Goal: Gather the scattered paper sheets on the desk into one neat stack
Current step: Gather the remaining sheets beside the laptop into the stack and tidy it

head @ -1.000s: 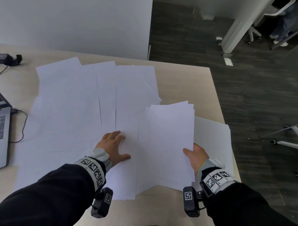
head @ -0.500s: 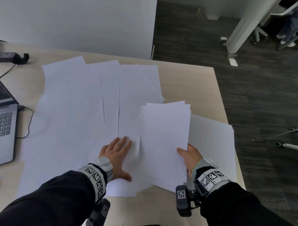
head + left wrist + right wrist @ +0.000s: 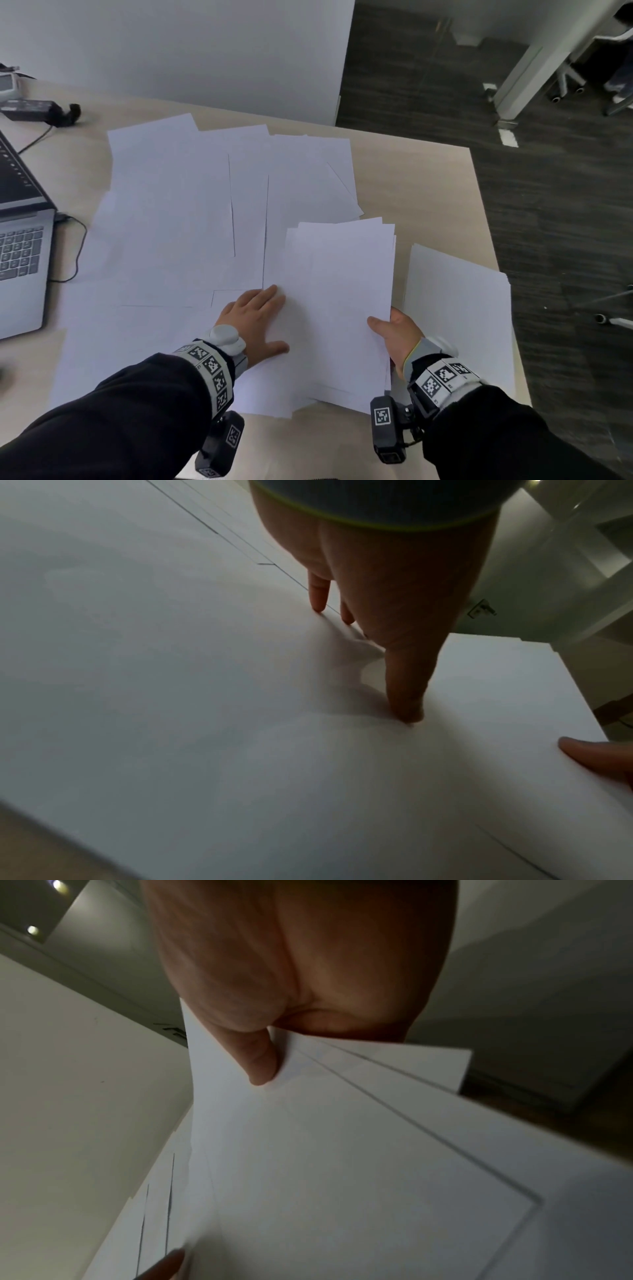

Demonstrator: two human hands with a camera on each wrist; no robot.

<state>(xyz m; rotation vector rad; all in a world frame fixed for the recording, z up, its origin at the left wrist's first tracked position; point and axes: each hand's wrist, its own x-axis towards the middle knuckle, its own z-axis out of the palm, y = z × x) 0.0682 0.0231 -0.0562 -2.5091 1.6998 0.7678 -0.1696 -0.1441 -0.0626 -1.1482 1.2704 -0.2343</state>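
Head cam just shows the left hand (image 3: 251, 317) spread flat on the loose sheets (image 3: 178, 219), wrist cam shows its thumb on the bundle (image 3: 342, 308) the right hand (image 3: 397, 334) pinches, now slid closer than a second ago.

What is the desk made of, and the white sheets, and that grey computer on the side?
The desk looks like pale wood or a wood-look laminate: beige, matte, faint grain. Which one, I cannot tell. The white sheets look like thin plain paper: flat, matte, with sharp edges, and the bundle pinched by the right hand bends. The laptop has a smooth grey shell, metal or plastic.
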